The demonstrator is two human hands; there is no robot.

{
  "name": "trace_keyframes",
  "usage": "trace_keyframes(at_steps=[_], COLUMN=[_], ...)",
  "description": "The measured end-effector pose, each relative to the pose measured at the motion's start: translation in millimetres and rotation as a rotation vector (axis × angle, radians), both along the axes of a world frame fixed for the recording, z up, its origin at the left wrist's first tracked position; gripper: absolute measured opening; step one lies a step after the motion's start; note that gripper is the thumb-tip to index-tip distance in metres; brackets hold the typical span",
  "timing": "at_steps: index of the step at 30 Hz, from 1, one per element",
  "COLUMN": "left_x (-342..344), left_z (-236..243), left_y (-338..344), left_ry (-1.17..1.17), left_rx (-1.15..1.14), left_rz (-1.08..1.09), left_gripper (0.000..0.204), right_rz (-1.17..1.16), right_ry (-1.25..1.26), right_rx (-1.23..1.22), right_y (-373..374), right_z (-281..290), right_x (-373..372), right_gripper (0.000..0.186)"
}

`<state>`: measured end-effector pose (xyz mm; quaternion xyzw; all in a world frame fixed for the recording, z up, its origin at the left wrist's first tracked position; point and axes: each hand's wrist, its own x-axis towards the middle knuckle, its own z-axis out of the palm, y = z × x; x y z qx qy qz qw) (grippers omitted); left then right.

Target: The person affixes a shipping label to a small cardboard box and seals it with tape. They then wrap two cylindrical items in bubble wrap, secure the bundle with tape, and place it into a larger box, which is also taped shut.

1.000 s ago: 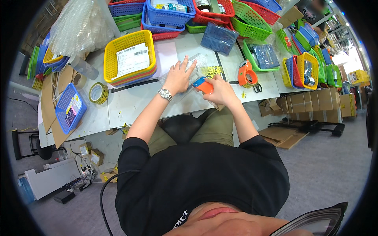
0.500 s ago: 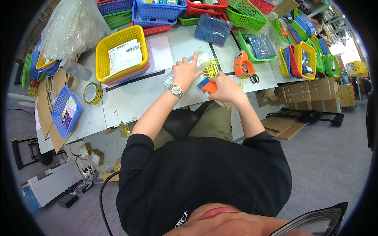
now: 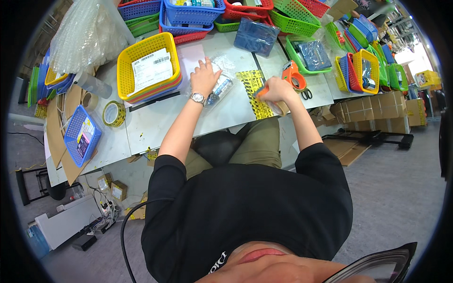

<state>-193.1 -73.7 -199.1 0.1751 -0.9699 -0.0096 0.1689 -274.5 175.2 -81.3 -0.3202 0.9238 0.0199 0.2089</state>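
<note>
My left hand (image 3: 203, 79) lies with fingers spread at the left edge of a clear bubble-wrapped package (image 3: 222, 87). Something white and blue shows through the wrap. My right hand (image 3: 279, 90) is closed around an orange tape dispenser, mostly hidden by the fingers, with its tape roll (image 3: 282, 109) showing below. It is over the right edge of a yellow-and-black taped patch (image 3: 255, 81) on the white table (image 3: 188, 118). Just beyond my right hand stand a second orange tape dispenser (image 3: 298, 79) and black-handled scissors (image 3: 306, 94).
A stacked yellow basket (image 3: 123, 78) with paper slips stands left of my left hand. Farther left are a yellow-and-black tape roll (image 3: 113, 114) and a blue basket (image 3: 71, 137). A dark blue packet (image 3: 256, 37) and a green basket (image 3: 317, 70) lie at the back.
My left hand and the bubble-wrapped package have shifted left, uncovering more of the yellow-and-black patch. My right hand has moved right with the tape dispenser, away from the package.
</note>
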Motion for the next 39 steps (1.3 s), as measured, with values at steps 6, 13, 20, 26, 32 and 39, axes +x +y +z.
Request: trace_keyframes(at_steps=[6, 13, 20, 26, 32, 39], left_x=[9, 27, 51, 30, 37, 53], left_z=[27, 64, 8, 32, 11, -22], left_y=[10, 38, 8, 11, 9, -11], left_ry=[-0.125, -0.377, 0.028, 0.115, 0.17, 0.183], left_rx=[0.178, 0.417, 0.064, 0.073, 0.419, 1.25], left_rz=[-0.009, 0.267, -0.54, -0.524, -0.503, 0.195], left_gripper=[0.117, 0.128, 0.055, 0.053, 0.053, 0.091], right_rz=[-0.248, -0.042, -0.129, -0.08, -0.192, -0.435], right_ry=[0.465, 0.737, 0.444, 0.369, -0.04, -0.608], right_rx=[-0.278, -0.544, -0.998, -1.118, -1.167, -1.09], right_y=[-11, -20, -2, 1, -16, -67], right_z=[-69, -120, -123, -105, -117, -132], right_x=[-34, 12, 63, 62, 66, 47], right_gripper=[0.076, 0.067, 0.039, 0.031, 0.035, 0.076])
